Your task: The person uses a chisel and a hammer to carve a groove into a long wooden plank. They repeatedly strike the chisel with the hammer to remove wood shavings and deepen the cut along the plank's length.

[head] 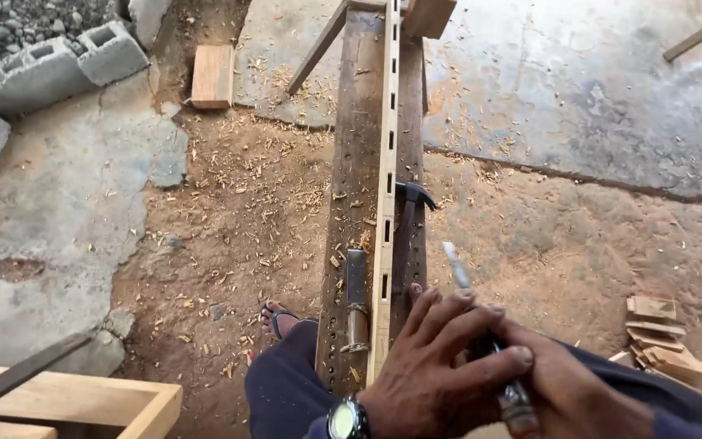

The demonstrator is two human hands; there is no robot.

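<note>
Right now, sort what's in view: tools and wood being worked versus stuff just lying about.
In use:
chisel in both hands
pale slotted strip
bench plank
hammer
second chisel

Lying about:
concrete blocks
wood block
offcuts
wooden frame

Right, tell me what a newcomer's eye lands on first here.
The two hands at bottom right, the left hand and right hand, both on a chisel pointing up. Beside them a long pale slotted strip runs along a dark bench, with a claw hammer lying on it.

Cracked concrete floor point(578, 89); sawdust-strewn dirt point(229, 219); grey cinder blocks point(58, 65).
</note>
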